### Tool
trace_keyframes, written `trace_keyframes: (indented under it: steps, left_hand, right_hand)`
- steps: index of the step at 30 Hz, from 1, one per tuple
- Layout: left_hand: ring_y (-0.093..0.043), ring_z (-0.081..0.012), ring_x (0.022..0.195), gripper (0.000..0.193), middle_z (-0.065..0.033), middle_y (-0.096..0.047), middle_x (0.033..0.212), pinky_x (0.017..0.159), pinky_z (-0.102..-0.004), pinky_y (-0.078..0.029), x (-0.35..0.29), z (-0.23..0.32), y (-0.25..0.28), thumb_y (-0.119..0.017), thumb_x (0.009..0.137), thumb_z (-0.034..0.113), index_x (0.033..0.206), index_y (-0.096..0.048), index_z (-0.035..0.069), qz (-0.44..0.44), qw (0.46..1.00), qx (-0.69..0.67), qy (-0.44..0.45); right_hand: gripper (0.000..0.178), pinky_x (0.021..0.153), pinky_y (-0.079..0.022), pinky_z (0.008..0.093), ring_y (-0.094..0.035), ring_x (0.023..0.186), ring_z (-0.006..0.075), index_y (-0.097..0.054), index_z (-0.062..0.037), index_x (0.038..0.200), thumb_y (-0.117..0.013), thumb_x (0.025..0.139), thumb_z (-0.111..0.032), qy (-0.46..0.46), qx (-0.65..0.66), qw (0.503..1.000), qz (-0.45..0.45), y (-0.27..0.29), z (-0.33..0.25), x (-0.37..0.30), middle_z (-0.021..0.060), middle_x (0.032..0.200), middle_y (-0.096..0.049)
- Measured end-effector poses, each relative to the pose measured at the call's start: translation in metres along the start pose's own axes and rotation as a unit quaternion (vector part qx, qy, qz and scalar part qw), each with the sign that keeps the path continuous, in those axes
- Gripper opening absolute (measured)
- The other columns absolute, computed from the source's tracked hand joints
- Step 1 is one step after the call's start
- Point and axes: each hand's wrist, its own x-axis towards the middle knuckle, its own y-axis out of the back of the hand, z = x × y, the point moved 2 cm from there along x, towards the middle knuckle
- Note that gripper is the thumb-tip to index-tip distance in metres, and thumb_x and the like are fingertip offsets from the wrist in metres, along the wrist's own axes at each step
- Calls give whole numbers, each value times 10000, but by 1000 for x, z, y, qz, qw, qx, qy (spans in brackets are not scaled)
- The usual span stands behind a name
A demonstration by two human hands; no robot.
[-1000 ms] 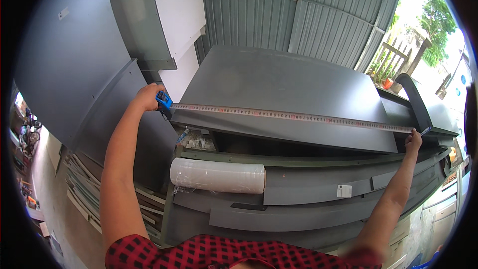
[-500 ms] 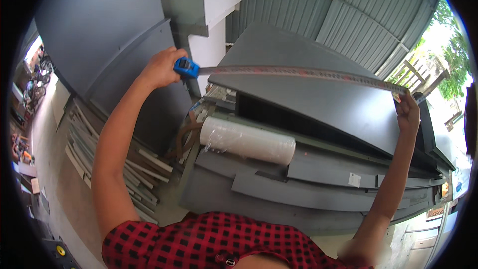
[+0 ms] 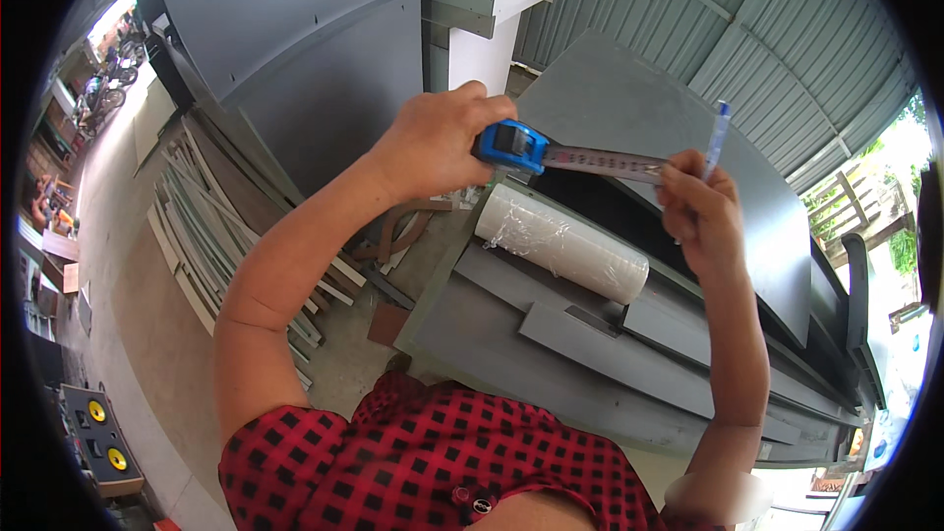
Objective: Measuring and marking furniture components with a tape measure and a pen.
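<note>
My left hand (image 3: 442, 138) is closed round the blue case of a tape measure (image 3: 511, 146). A short length of its metal blade (image 3: 605, 163) stretches to my right hand (image 3: 703, 202), whose thumb and fingers pinch the blade's free end. A pen with a blue cap (image 3: 719, 138) sticks up from between the fingers of that same hand. Both hands are raised above a stack of dark grey panels. Beneath the blade lies a roll of clear plastic wrap (image 3: 565, 241) on top of the grey strips (image 3: 610, 349).
A large grey panel (image 3: 629, 88) lies tilted behind my hands. Tall grey boards (image 3: 324, 88) stand at the left. Long thin strips (image 3: 211, 226) are piled on the floor beside them. A speaker with yellow cones (image 3: 103, 438) stands at the lower left.
The blade was drawn out long between widely spread hands; now it is much shorter and the hands are close together. The view has shifted to the left.
</note>
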Motion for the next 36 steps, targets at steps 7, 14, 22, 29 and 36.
trace_keyframes:
  steps: [7, 14, 22, 29, 36]
  left_hand:
    - [-602, -289, 754, 475, -74, -554, 858, 666, -366, -487, -10, 21, 6, -769, 584, 91, 1025, -599, 134, 15, 998, -59, -24]
    - [-608, -295, 778, 498, -77, -563, 868, 677, -367, -494, -27, 9, 8, -787, 563, 97, 1024, -598, 123, 41, 996, -66, -39]
    - [-593, -272, 757, 468, -67, -553, 835, 672, -336, -473, -62, -11, 12, -787, 554, 68, 984, -605, 101, 29, 991, -129, 20]
    - [-581, -214, 786, 488, -68, -566, 857, 727, -298, -457, -122, -74, 21, -790, 547, 64, 998, -603, 56, 87, 976, -185, 76]
    - [-574, -136, 820, 469, -42, -584, 912, 760, -267, -458, -214, -165, 52, -775, 592, 50, 1021, -588, 20, 181, 918, -237, 262]
  right_hand:
    - [143, 355, -205, 202, -359, 391, 45, -552, -27, 835, -676, 808, -93, -42, -25, 997, -53, -55, 34, 13, 66, 628, -566]
    - [141, 356, -227, 199, -358, 397, 41, -570, -14, 862, -641, 857, -136, -37, -73, 994, -78, -76, 50, 13, 65, 652, -587]
    - [231, 369, -291, 211, -404, 421, 46, -597, 24, 953, -584, 912, -203, -97, -47, 990, -95, -93, 66, -5, 59, 725, -615]
    - [296, 445, -383, 210, -496, 489, 65, -614, 19, 1009, -540, 934, -257, -122, -155, 980, -32, -81, 95, -17, 48, 806, -625]
    - [164, 597, -470, 382, -582, 693, 314, -597, -15, 965, -583, 835, -114, 73, -498, 863, -40, -119, 136, -40, 134, 910, -552]
